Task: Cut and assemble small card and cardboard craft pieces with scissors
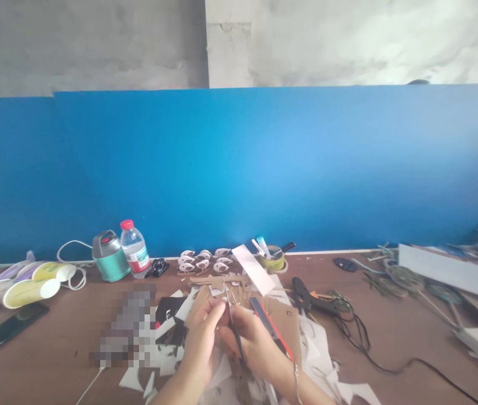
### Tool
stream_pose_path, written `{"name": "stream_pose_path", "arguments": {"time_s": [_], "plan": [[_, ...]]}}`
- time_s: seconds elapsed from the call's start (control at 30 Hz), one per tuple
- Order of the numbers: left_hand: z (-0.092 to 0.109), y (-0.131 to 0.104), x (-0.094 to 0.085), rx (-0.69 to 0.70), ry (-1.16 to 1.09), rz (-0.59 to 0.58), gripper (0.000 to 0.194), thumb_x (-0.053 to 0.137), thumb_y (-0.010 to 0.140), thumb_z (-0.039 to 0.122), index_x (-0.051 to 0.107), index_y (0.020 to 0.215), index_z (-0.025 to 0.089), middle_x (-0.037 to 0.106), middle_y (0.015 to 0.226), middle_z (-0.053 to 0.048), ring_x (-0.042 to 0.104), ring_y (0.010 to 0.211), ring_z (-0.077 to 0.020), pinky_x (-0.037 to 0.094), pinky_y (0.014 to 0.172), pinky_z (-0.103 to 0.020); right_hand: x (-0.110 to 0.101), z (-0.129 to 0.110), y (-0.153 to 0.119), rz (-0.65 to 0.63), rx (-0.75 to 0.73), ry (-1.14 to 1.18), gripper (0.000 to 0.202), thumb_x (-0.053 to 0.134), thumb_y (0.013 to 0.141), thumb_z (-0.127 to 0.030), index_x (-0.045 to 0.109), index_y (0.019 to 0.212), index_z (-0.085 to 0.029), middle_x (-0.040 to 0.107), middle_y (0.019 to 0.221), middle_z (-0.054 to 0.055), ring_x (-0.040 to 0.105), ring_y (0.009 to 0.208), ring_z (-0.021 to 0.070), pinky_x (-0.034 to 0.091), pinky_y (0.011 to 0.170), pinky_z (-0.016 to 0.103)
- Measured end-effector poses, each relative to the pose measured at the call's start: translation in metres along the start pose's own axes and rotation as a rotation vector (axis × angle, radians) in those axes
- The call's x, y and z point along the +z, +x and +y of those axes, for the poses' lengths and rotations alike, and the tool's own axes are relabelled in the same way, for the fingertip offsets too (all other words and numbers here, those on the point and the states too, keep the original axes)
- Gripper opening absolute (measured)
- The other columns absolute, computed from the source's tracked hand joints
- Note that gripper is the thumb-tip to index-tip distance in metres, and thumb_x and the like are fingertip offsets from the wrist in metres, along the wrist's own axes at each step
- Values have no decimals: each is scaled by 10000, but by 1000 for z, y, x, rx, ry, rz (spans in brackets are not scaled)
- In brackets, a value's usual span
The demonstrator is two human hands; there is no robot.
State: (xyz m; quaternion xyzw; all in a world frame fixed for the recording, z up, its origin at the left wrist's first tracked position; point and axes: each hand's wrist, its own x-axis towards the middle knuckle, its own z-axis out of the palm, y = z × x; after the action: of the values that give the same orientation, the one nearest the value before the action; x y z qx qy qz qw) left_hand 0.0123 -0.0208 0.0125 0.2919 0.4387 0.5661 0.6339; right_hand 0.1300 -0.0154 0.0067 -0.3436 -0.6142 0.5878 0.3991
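Counter [70,349], both hands at work near the middle. Our right hand [260,343] was closed around the scissors [235,333], tips pointing to the far side. Our left hand [203,332] met it from the left, thumb and fingers drawn together beside the blades; we could not tell what, if anything, they pinched. Beneath lay cardboard [289,329], with paper scraps [315,343] scattered about. A red-edged tool [270,326] lay just right of the right hand; farther right, a black tool [310,298] and a cable [395,371]. Beyond the hands we noted a white strip [253,270], a tape roll [273,263] with pens [262,246] standing inside, and white cut-outs [204,263] in rows. Far left: bottle [135,250], teal container [112,265]; at left, paper cups [32,289].
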Motion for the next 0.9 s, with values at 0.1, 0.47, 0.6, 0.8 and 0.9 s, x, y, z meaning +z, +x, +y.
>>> {"name": "stream_pose_path", "arguments": {"time_s": [0.1, 0.47, 0.6, 0.8, 0.9], "plan": [[0, -1, 0, 2, 0, 3, 269, 722, 671, 434, 621, 714, 189, 481, 522, 65, 490, 406, -106, 422, 503, -252, 0, -1, 0, -2, -2, 2, 137, 609, 753, -211, 478, 753, -173, 414, 599, -72, 352, 543, 78, 281, 496, 200], [1, 0, -1, 4, -6, -11, 295, 732, 654, 442, 608, 707, 180, 540, 560, 29, 533, 477, -131, 424, 449, -230, 0, -1, 0, -11, 18, 0, 133, 593, 756, -214, 468, 727, -178, 418, 538, -81, 345, 490, 69, 272, 462, 195], [2, 2, -3, -16, -1, -29, 303, 721, 663, 446, 608, 736, 175, 566, 593, 15, 553, 509, -144, 431, 434, -227, -2, -8, -1, -10, 25, -37, 186, 625, 757, -277, 472, 721, -179, 433, 540, -77, 383, 488, 72, 302, 462, 190], [6, 3, -5, -16, 22, -53, 253, 686, 710, 412, 602, 731, 174, 568, 605, 11, 554, 519, -144, 428, 429, -225, -7, -6, 0, -22, 51, -56, 215, 625, 769, -321, 469, 723, -181, 443, 564, -76, 388, 471, 62, 319, 445, 184], [9, 4, -6, -16, 45, -86, 257, 678, 712, 422, 604, 709, 176, 584, 624, 1, 566, 561, -164, 437, 461, -245, -9, -3, 0, -27, 61, -72, 226, 626, 772, -320, 456, 710, -185, 427, 533, -83, 380, 464, 59, 304, 437, 178]]}}
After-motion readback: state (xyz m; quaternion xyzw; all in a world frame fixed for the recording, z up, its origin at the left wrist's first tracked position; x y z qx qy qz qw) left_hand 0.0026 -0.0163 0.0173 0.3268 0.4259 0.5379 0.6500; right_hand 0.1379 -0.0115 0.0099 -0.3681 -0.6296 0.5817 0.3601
